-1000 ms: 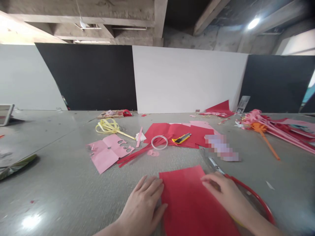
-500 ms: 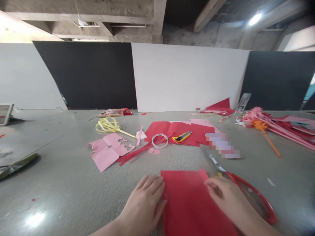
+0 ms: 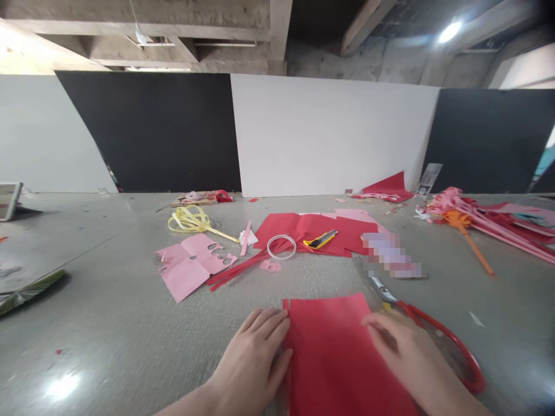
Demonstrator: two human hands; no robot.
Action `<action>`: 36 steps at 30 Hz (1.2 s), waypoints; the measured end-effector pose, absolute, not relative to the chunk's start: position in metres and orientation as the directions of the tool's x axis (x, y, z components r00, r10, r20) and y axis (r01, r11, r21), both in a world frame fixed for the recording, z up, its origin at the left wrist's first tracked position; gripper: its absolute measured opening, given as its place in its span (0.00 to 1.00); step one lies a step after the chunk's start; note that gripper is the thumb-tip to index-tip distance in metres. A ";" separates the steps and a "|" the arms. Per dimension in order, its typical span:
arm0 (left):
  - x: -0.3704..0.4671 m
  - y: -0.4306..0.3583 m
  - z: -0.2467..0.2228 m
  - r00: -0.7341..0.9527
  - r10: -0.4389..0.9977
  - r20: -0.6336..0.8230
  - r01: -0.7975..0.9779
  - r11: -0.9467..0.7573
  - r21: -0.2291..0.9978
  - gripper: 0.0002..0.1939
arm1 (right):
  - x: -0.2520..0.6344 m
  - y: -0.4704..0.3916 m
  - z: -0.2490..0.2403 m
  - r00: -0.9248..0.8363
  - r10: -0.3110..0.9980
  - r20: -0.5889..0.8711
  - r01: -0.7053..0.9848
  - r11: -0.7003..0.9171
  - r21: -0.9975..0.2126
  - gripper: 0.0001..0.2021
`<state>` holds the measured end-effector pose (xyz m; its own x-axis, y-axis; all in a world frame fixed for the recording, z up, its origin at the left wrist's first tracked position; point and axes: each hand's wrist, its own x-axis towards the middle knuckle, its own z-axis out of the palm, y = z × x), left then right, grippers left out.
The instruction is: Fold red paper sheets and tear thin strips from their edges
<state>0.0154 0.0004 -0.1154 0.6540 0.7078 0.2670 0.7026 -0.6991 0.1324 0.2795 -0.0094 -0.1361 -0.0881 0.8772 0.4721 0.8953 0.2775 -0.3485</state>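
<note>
A red paper sheet (image 3: 329, 346) lies in front of me, its bottom running out of view. Along its left side runs a narrow red strip (image 3: 286, 304), with a thin gap between the two at the top. My left hand (image 3: 255, 352) lies flat at that side, fingertips and thumb touching the strip's edge. On the opposite side my right hand (image 3: 403, 341) pinches the sheet's right edge between thumb and fingers. Red-handled scissors (image 3: 459, 341) lie beside and partly beneath my right hand, blades pointing away from me.
Further back, a yellow utility knife (image 3: 321, 240) rests on more red paper (image 3: 277, 226), near a tape ring (image 3: 281, 247). Left of these are a cut pink sheet (image 3: 193, 268) and yellow looped strips (image 3: 191, 219). An orange paper piece (image 3: 470, 240) lies at right.
The red sheet's top has shifted slightly right and tilted, and a gap now shows beside the left strip. My right hand has moved very little; my left hand stays in place.
</note>
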 end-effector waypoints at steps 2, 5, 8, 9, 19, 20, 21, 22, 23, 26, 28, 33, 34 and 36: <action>0.015 0.001 -0.115 0.661 0.700 0.270 0.684 -0.710 0.167 0.19 | 0.280 -0.007 -0.129 -0.093 0.847 0.524 0.890 0.306 -0.338 0.11; 0.016 0.001 -0.113 0.681 0.675 0.283 0.651 -0.735 0.187 0.16 | 0.280 -0.005 -0.122 -0.103 0.829 0.550 0.884 0.329 -0.331 0.12; 0.018 -0.001 -0.110 0.686 0.658 0.309 0.635 -0.750 0.186 0.13 | 0.280 -0.003 -0.121 -0.112 0.833 0.542 0.878 0.339 -0.339 0.12; 0.019 -0.002 -0.110 0.688 0.652 0.319 0.631 -0.754 0.180 0.12 | 0.280 -0.002 -0.122 -0.112 0.837 0.536 0.876 0.337 -0.344 0.12; 0.023 -0.005 -0.113 0.688 0.609 0.394 0.634 -0.769 0.083 0.10 | 0.282 -0.003 -0.137 -0.103 0.875 0.473 0.902 0.282 -0.327 0.12; 0.023 -0.005 -0.113 0.690 0.611 0.388 0.633 -0.769 0.086 0.09 | 0.282 -0.003 -0.139 -0.098 0.875 0.474 0.905 0.277 -0.324 0.12; 0.023 -0.005 -0.113 0.692 0.613 0.381 0.632 -0.770 0.089 0.09 | 0.282 -0.004 -0.139 -0.090 0.874 0.477 0.907 0.270 -0.322 0.12; 0.023 -0.005 -0.113 0.694 0.613 0.377 0.631 -0.770 0.090 0.09 | 0.281 -0.005 -0.140 -0.080 0.871 0.485 0.910 0.262 -0.321 0.12; 0.023 -0.004 -0.113 0.695 0.613 0.375 0.630 -0.771 0.092 0.09 | 0.281 -0.006 -0.141 -0.070 0.867 0.494 0.913 0.255 -0.319 0.11; 0.024 -0.004 -0.113 0.692 0.609 0.387 0.627 -0.773 0.096 0.09 | 0.280 -0.009 -0.142 -0.049 0.849 0.526 0.923 0.240 -0.301 0.11; 0.024 -0.004 -0.112 0.690 0.605 0.398 0.623 -0.776 0.098 0.09 | 0.279 -0.012 -0.142 -0.048 0.838 0.544 0.929 0.237 -0.283 0.11; 0.024 -0.005 -0.109 0.682 0.614 0.397 0.616 -0.775 0.140 0.11 | 0.276 -0.017 -0.141 -0.056 0.833 0.550 0.942 0.226 -0.247 0.11; 0.023 -0.005 -0.109 0.678 0.621 0.393 0.614 -0.772 0.160 0.11 | 0.276 -0.016 -0.140 -0.056 0.829 0.557 0.943 0.226 -0.242 0.11; 0.022 -0.003 -0.110 0.672 0.638 0.375 0.613 -0.764 0.202 0.13 | 0.277 -0.013 -0.137 -0.055 0.814 0.578 0.945 0.229 -0.232 0.12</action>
